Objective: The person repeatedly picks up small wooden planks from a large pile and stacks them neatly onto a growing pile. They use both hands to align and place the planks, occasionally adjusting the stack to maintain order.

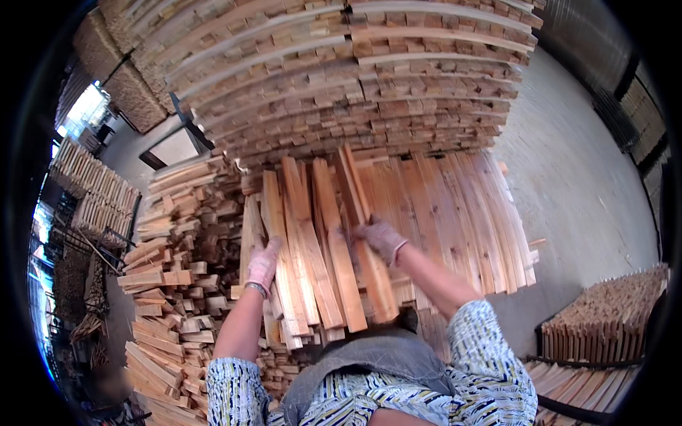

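Note:
Both my hands wear pale, pinkish work gloves. My right hand [382, 240] is closed around a long wooden strip [378, 284], which lies tilted over the pile in front of me. My left hand [263, 264] rests along the left side of several loose wooden strips [302, 234], its thumb and fingers apart. These loose strips lie roughly side by side, pointing away from me, with small gaps and overlaps. Right of my right hand, a layer of closely laid strips [447, 213] covers the top of the pile. A bracelet [256, 287] circles my left wrist.
A tall stack of layered lumber [355, 78] rises behind the pile. At left, a heap of uneven wood pieces [174, 277] shows many protruding ends. Bundled strips [597, 319] stand at the lower right, beside the concrete floor [575, 163]. More stacked wood [96, 192] stands farther left.

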`<control>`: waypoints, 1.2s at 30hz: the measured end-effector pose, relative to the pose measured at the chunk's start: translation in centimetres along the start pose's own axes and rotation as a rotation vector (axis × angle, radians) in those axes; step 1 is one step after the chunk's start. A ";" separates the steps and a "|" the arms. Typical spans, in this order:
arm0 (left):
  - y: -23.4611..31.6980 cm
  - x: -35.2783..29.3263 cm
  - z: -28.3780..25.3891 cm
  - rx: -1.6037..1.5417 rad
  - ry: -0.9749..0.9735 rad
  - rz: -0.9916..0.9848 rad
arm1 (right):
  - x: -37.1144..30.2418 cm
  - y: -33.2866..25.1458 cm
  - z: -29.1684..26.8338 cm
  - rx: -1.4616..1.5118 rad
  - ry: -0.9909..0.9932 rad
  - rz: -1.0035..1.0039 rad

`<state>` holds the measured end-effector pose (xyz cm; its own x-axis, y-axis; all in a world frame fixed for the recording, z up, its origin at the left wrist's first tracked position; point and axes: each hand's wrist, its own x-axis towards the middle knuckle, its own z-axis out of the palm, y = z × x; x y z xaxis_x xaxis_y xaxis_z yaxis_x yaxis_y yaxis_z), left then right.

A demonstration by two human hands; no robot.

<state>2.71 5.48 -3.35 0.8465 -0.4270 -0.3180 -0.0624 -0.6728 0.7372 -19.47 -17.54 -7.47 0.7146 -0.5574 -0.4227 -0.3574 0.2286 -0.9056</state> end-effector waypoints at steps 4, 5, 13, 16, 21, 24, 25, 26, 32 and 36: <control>-1.4 0.2 0.2 0.024 0.018 -0.030 | -3.2 -1.1 -8.9 -0.434 0.167 -0.109; -1.5 0.4 0.2 0.021 0.025 -0.005 | -3.8 -1.1 -11.1 -0.636 0.270 -0.122; -2.9 1.2 0.5 -0.261 -0.009 0.143 | -8.2 6.0 -14.8 -1.334 0.485 0.129; -2.7 1.9 0.4 -0.405 -0.091 0.032 | -8.1 7.3 -15.6 -1.106 0.661 -0.015; -2.5 2.0 0.6 -0.466 -0.065 0.053 | -10.4 5.9 -19.7 -0.839 0.494 0.018; -2.6 1.5 0.7 -0.515 -0.057 0.011 | -13.8 5.2 -23.6 -0.835 0.593 0.004; -2.5 1.4 0.7 -0.516 -0.048 0.001 | -14.8 4.8 -25.9 -0.823 0.611 -0.009; -2.5 1.4 0.8 -0.525 -0.034 0.003 | -15.5 4.6 -28.4 -0.819 0.645 -0.011; -2.7 1.4 0.3 -0.581 -0.066 -0.013 | -16.1 6.2 -42.3 -0.909 0.762 0.143; -3.3 1.6 0.0 -0.627 -0.109 -0.048 | -11.9 9.8 -43.2 -0.794 0.624 0.200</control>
<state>4.25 7.02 -6.24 0.7801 -0.4860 -0.3940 0.3238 -0.2251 0.9189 -57.47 -43.14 -9.81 0.2397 -0.9342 -0.2644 -0.8918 -0.1043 -0.4402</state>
